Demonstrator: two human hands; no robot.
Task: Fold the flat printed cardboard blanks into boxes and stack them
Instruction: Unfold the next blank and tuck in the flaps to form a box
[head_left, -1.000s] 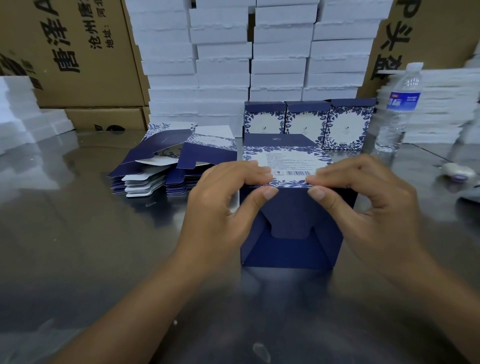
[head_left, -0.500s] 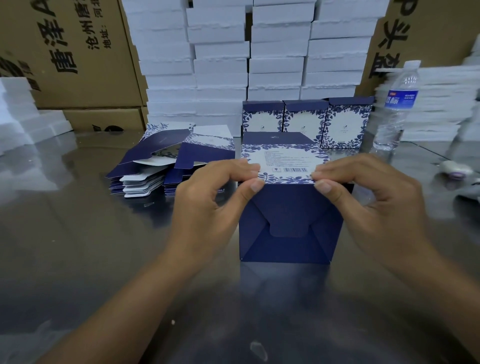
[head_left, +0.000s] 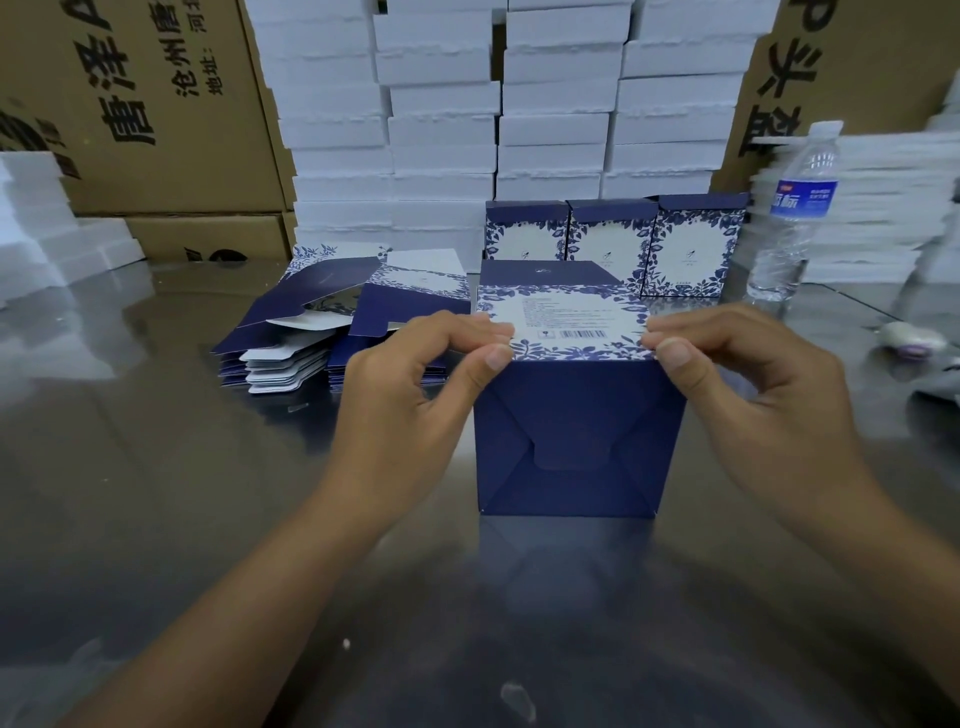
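Observation:
A navy box with blue floral print (head_left: 571, 415) lies on its side on the steel table, its interlocked bottom flaps facing me and the barcode panel on top. My left hand (head_left: 410, 395) pinches the box's upper left edge between thumb and fingers. My right hand (head_left: 748, 395) pinches the upper right edge the same way. Two piles of flat printed blanks (head_left: 332, 322) lie behind my left hand. Three folded boxes (head_left: 613, 244) stand in a row behind the one I hold.
Tall stacks of white foam trays (head_left: 498, 114) fill the back. Brown cartons (head_left: 156, 104) stand at the back left and right. A water bottle (head_left: 795, 218) stands at the right, with more white stacks (head_left: 878, 208) behind it. The shiny table (head_left: 156, 493) stretches to the left.
The bottom flaps have closed flat and locked together; the box has squared up and come slightly nearer. Both hands keep their pinch on its top edge.

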